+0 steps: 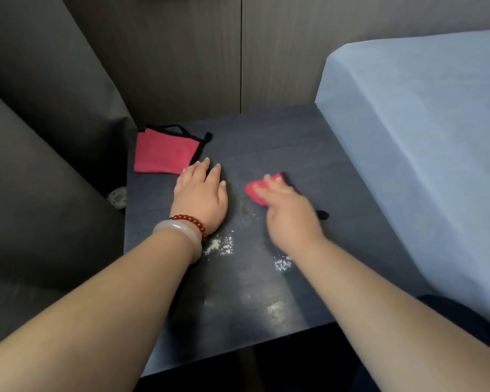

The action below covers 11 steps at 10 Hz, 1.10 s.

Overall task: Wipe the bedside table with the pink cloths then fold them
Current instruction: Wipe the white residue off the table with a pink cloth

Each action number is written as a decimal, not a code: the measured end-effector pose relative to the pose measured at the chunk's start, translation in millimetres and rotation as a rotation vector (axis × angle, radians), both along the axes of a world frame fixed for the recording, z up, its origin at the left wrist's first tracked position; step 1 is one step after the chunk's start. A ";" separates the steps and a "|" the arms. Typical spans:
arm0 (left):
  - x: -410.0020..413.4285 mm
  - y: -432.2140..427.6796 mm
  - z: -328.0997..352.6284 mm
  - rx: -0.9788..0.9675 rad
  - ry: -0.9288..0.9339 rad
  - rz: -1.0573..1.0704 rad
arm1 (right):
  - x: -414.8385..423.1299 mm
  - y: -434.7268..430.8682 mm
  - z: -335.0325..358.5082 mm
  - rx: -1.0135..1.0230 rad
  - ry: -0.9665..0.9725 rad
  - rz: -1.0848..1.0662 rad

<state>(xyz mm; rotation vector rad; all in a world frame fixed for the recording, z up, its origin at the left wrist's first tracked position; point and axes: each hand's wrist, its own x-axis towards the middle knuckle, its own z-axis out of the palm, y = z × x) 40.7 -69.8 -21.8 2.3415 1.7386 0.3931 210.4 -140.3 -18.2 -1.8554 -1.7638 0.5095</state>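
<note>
The dark bedside table (pixel 280 142) fills the middle of the view. My right hand (pixel 289 213) lies on a bunched pink cloth (pixel 256 190) near the table's centre; the hand is blurred, and its fingers cover most of the cloth. A black loop (pixel 323 215) pokes out beside that hand. My left hand (pixel 200 193) rests flat on the table with fingers straight, just right of a second pink cloth (pixel 164 154) with black trim, which lies folded at the back left corner. White and yellowish powder (pixel 221 246) is scattered on the near half of the table.
A bed with a light blue sheet (pixel 422 137) borders the table's right side. Dark upholstered panels (pixel 40 137) stand on the left and a wood wall behind. A small round object (pixel 118 198) lies on the floor left of the table.
</note>
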 end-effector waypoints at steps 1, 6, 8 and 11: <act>0.7 -0.4 0.2 0.003 0.014 -0.006 | 17.1 -7.1 -2.5 0.019 -0.025 0.050; 1.7 1.4 1.5 -0.015 0.008 -0.010 | 81.9 -40.5 21.5 -0.038 -0.108 -0.384; 2.1 0.6 2.5 -0.012 0.012 -0.015 | 87.6 7.5 7.9 -0.128 -0.234 -0.244; 2.2 -0.2 1.9 -0.012 0.004 -0.012 | 85.7 25.8 11.4 -0.170 -0.239 -0.143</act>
